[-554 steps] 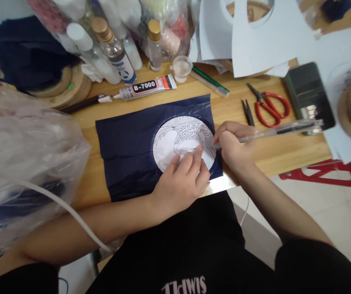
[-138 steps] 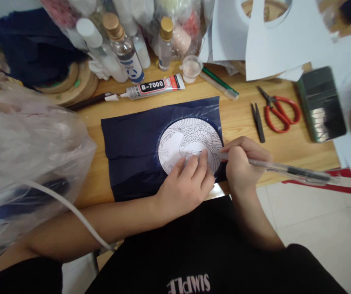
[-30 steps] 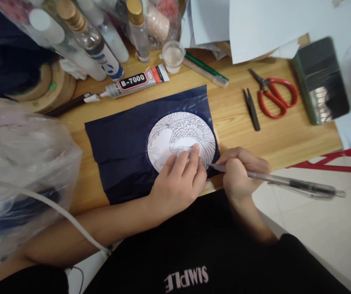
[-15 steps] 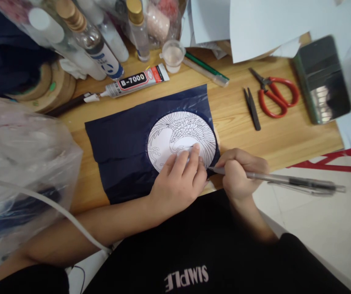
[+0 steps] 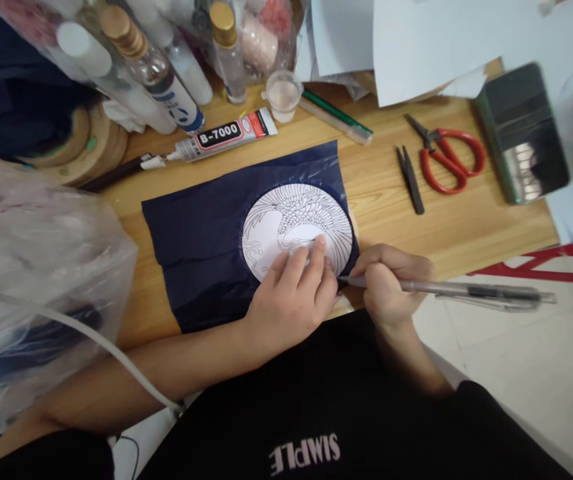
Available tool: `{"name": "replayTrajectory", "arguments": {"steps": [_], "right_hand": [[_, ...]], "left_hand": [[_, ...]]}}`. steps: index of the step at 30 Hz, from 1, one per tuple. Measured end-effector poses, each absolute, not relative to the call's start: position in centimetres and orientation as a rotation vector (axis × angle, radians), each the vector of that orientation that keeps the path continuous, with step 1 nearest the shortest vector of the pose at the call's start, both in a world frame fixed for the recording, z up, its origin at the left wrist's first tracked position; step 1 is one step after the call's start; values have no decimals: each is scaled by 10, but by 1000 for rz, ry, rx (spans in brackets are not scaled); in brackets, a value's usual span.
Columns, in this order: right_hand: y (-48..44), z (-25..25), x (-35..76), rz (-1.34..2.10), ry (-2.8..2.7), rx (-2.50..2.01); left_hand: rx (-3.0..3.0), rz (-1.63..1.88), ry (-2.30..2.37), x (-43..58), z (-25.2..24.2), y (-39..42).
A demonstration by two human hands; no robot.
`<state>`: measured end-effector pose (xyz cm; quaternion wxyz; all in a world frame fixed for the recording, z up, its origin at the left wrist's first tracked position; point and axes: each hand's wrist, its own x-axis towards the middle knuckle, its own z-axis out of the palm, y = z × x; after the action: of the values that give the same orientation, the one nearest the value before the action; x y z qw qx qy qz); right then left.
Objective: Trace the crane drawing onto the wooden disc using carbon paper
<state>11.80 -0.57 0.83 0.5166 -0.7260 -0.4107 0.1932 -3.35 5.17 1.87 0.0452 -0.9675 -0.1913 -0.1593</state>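
Observation:
A round white paper cutout (image 5: pixel 311 207) printed with a crane line drawing lies on a dark blue sheet (image 5: pixel 196 233). My left hand (image 5: pixel 296 287) rests flat on the cutout's lower part, fingers stretched out and pressing it down; part of the drawing is hidden beneath. In my right hand (image 5: pixel 391 283) is a grey clear-barrelled pen (image 5: pixel 471 291), gripped near its point. The pen's tip meets the lower right edge of the cutout, by the blue sheet, close to my left fingers.
Behind the sheet lie a B-7000 glue tube (image 5: pixel 226 135), a small lidded cup (image 5: pixel 284 97) and a green pen (image 5: pixel 336 113). To the right are black tweezers (image 5: pixel 410 180), red-handled scissors (image 5: pixel 451 157) and a phone (image 5: pixel 524 133). Bottles (image 5: pixel 151 73) stand at the back left.
Hardly anything differs. The pen's rear end has shifted slightly left with my right hand, its tip staying at the cutout's edge. The whole view has shifted a little.

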Motion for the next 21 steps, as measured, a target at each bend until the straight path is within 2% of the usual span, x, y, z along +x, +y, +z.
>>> {"name": "replayTrajectory", "arguments": {"steps": [5,10,15,21], "right_hand": [[1,7,115,435,-662,-1632],[9,10,114,554,-470,-1392],[6,11,120,651,-602,-1409],[-13,13,129,700,-1040,-1458]], "left_hand": [[-2967,-494,-592,-32,19,52],[-2964,-510,-610,-32,19,51],[-2975,-500,-626,-32,19,50],[-2962,-546,-607,-33,17,50]]}}
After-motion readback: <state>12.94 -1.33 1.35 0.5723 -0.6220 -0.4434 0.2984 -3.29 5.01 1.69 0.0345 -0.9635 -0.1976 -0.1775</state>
